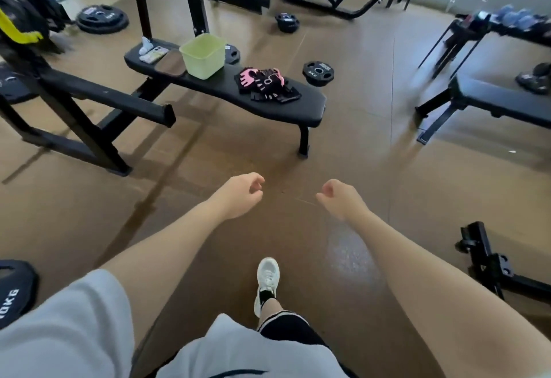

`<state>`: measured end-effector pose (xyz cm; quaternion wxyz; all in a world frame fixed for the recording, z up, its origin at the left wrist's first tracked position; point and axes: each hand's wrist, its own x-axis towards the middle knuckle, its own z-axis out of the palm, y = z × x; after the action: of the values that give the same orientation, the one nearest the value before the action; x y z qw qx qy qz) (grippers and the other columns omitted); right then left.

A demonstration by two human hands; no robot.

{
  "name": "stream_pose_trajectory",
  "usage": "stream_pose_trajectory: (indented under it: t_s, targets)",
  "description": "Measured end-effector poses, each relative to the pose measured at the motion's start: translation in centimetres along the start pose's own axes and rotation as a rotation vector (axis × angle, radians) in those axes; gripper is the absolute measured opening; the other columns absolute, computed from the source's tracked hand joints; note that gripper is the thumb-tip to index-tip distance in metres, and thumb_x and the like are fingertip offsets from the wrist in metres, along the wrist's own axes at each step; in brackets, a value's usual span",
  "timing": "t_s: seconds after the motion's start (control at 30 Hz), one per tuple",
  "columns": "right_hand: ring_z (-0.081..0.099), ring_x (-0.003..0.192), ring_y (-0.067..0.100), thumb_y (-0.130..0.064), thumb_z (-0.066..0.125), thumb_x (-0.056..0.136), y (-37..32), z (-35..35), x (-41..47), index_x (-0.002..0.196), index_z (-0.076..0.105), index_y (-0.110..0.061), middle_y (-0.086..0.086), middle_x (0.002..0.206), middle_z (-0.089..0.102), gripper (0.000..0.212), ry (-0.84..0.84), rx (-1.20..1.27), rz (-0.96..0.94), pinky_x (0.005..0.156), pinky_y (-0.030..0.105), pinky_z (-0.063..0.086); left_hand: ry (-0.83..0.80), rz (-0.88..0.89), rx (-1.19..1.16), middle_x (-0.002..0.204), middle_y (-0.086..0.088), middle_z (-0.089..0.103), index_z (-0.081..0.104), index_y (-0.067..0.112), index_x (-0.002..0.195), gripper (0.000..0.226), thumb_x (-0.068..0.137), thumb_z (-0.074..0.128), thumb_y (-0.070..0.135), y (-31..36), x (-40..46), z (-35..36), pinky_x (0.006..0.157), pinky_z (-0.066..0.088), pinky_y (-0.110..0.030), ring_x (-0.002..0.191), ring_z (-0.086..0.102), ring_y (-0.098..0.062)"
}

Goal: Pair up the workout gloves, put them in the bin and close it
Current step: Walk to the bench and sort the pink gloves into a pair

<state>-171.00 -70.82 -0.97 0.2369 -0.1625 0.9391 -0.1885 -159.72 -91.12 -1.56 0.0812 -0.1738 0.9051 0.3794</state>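
A heap of black and pink workout gloves (268, 83) lies on the near end of a black weight bench (310, 106). Left of the heap on the same bench stands an open light green bin (203, 55), and a flat brown lid (170, 63) lies beside it. My left hand (240, 194) and my right hand (340, 197) hang over the floor well short of the bench. Both hold nothing, with fingers loosely curled.
A phone and a small white item (150, 52) rest at the bench's far end. Weight plates (318, 71) lie on the brown floor around it. A rack frame (98, 136) stands to the left, another bench (501, 103) to the right. My white shoe (267, 282) is stepping forward.
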Motion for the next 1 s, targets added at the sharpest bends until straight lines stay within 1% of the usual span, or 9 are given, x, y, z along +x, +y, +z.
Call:
stream_pose_trajectory:
  t_s: [0.07, 0.23, 0.33, 0.4, 0.47, 0.53, 0.7, 0.9, 1.0]
  targets:
    - [0.055, 0.109, 0.029, -0.034, 0.050, 0.091, -1.1, -1.8, 5.7, 0.120, 0.051, -0.010, 0.012, 0.125, 0.057, 0.037, -0.041, 0.018, -0.005, 0.089, 0.035, 0.046, 0.004, -0.041, -0.015, 0.123, -0.004, 0.061, 0.051, 0.017, 0.125, 0.035, 0.090, 0.045, 0.022, 0.2, 4.9, -1.9, 0.087, 0.044, -0.026, 0.106, 0.057, -0.020]
    - [0.055, 0.110, 0.026, -0.034, 0.048, 0.093, -7.0, -5.7, 17.3, 0.122, 0.051, -0.012, 0.009, 0.125, 0.058, 0.037, -0.120, -0.015, -0.101, 0.088, 0.032, 0.043, 0.062, -0.123, -0.007, 0.128, -0.002, 0.057, 0.049, 0.018, 0.127, 0.036, 0.092, 0.043, 0.023, -0.3, 14.0, -8.1, 0.087, 0.041, -0.023, 0.112, 0.054, -0.018]
    - [0.055, 0.111, 0.026, -0.033, 0.047, 0.093, -11.5, -6.5, 23.1, 0.122, 0.051, -0.011, 0.008, 0.126, 0.057, 0.037, -0.181, -0.018, -0.178, 0.088, 0.031, 0.043, 0.122, -0.208, -0.029, 0.127, -0.003, 0.057, 0.049, 0.019, 0.126, 0.034, 0.093, 0.045, 0.024, -2.6, 18.1, -12.1, 0.081, 0.046, -0.025, 0.104, 0.057, -0.018]
    - [0.054, 0.113, 0.026, -0.034, 0.047, 0.093, -14.2, -6.4, 26.5, 0.121, 0.051, -0.011, 0.008, 0.127, 0.057, 0.036, -0.231, -0.027, -0.222, 0.091, 0.033, 0.045, 0.157, -0.283, -0.055, 0.126, -0.005, 0.058, 0.050, 0.018, 0.126, 0.033, 0.093, 0.045, 0.023, -4.6, 20.8, -14.5, 0.078, 0.051, -0.030, 0.098, 0.058, -0.020]
    - [0.053, 0.115, 0.025, -0.033, 0.049, 0.093, -16.7, -6.3, 30.2, 0.121, 0.052, -0.012, 0.008, 0.128, 0.057, 0.036, -0.261, -0.011, -0.254, 0.094, 0.034, 0.044, 0.182, -0.330, -0.055, 0.126, -0.006, 0.059, 0.050, 0.018, 0.125, 0.033, 0.093, 0.045, 0.023, -6.5, 24.0, -16.7, 0.081, 0.051, -0.034, 0.099, 0.059, -0.023]
    - [0.054, 0.116, 0.024, -0.033, 0.050, 0.092, -18.9, -6.3, 34.1, 0.121, 0.053, -0.013, 0.007, 0.128, 0.057, 0.036, -0.274, 0.017, -0.266, 0.094, 0.032, 0.042, 0.207, -0.344, -0.031, 0.127, -0.007, 0.059, 0.050, 0.017, 0.125, 0.033, 0.094, 0.045, 0.023, -8.2, 27.6, -19.0, 0.085, 0.047, -0.031, 0.105, 0.058, -0.024]
    - [0.058, 0.108, 0.023, -0.034, 0.050, 0.092, -23.4, -7.1, 43.9, 0.119, 0.054, -0.013, 0.006, 0.123, 0.059, 0.034, -0.263, 0.097, -0.197, 0.089, 0.032, 0.045, 0.191, -0.333, -0.013, 0.130, -0.009, 0.057, 0.050, 0.012, 0.127, 0.035, 0.094, 0.045, 0.020, -11.1, 37.3, -24.6, 0.097, 0.042, -0.034, 0.118, 0.053, -0.026]
    - [0.056, 0.106, 0.024, -0.031, 0.047, 0.094, -25.6, -9.9, 53.4, 0.121, 0.052, -0.012, 0.007, 0.123, 0.059, 0.033, -0.215, 0.120, -0.036, 0.090, 0.033, 0.044, 0.053, -0.304, -0.013, 0.130, -0.007, 0.056, 0.050, 0.014, 0.127, 0.034, 0.094, 0.045, 0.021, -11.9, 48.7, -29.3, 0.089, 0.040, -0.028, 0.116, 0.053, -0.023]
    - [0.055, 0.104, 0.024, -0.029, 0.047, 0.094, -24.8, -11.8, 57.1, 0.119, 0.053, -0.010, 0.007, 0.129, 0.057, 0.032, -0.182, 0.087, 0.016, 0.086, 0.029, 0.041, -0.003, -0.292, -0.047, 0.129, -0.006, 0.057, 0.051, 0.015, 0.125, 0.032, 0.094, 0.045, 0.021, -11.3, 53.8, -30.0, 0.085, 0.042, -0.026, 0.113, 0.054, -0.021]
